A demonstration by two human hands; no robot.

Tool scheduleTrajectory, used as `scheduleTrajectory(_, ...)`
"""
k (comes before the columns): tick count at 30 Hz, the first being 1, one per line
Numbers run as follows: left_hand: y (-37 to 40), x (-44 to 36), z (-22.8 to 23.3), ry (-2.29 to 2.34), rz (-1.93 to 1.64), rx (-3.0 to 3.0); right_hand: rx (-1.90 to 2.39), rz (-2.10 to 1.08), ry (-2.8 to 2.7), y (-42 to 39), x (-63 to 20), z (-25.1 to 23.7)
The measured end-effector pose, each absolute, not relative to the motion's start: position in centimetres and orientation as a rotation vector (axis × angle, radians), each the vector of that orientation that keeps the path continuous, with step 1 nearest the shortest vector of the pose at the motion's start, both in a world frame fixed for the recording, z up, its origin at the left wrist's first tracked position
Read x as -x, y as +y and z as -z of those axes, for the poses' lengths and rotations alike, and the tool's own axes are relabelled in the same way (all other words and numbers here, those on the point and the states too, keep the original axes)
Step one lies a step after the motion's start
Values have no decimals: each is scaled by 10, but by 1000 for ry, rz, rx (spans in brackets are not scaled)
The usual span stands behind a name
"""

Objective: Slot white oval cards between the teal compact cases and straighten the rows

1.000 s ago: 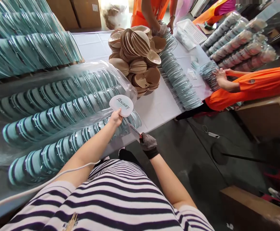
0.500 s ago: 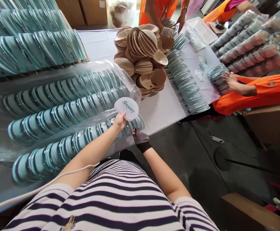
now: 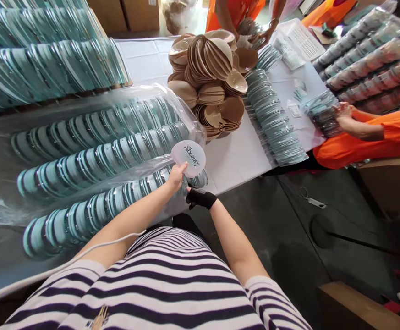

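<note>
My left hand (image 3: 177, 178) is closed, thumb on top, on the lower edge of a pale pinkish-white oval disc (image 3: 194, 165). Dark lettering reading "beauty" shows on its upward face. Just right of it, my right hand (image 3: 200, 197) wears a black fingerless glove with a dotted patch. Its fingers are curled by the near end of the front row of discs; what they pinch, if anything, is hidden. Under my left forearm runs that front row of teal, glossy-edged discs (image 3: 93, 206). A second row (image 3: 96, 160) lies behind it on clear plastic film (image 3: 158, 94).
Stacked brown oval shells (image 3: 210, 64) stand on the white-covered table (image 3: 234, 165). More teal discs (image 3: 48, 68) fill the back left. Co-workers in orange vests handle stacks at the back and right (image 3: 358, 128). A white cable (image 3: 93, 250) crosses my left arm.
The disc and my left hand have shifted slightly right. My right hand has turned, with its thumb now pointing left towards the disc's lower edge. The whole view has shifted a little.
</note>
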State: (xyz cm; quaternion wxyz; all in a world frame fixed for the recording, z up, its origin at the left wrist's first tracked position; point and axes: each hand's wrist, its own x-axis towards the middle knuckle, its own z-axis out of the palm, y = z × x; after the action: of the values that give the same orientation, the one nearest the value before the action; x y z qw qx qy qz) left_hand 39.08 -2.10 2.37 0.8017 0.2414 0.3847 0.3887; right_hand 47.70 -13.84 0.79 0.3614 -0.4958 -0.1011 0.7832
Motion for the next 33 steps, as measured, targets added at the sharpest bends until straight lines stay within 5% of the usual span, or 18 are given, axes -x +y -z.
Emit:
scheduleTrajectory(8, -9, -380, -16, 853, -815, -334, 1237, -1942, -52, -118, -464, -12)
scheduleTrajectory(12, -8, -379, -15, 850, -771, -349, 1544, -1970, -401, -108, -468, -25)
scheduleTrajectory(18, -7, -385, -24, 847, -732, -525, 2492, -1168, -1216, -102, -465, -65)
scheduleTrajectory(24, -12, -354, -38, 856, -649, -619, 2342, -492, -1005, -119, -493, -82)
scheduleTrajectory(33, -26, -308, -51, 831, -683, -560, 2095, -392, -1314, -111, -415, -88)
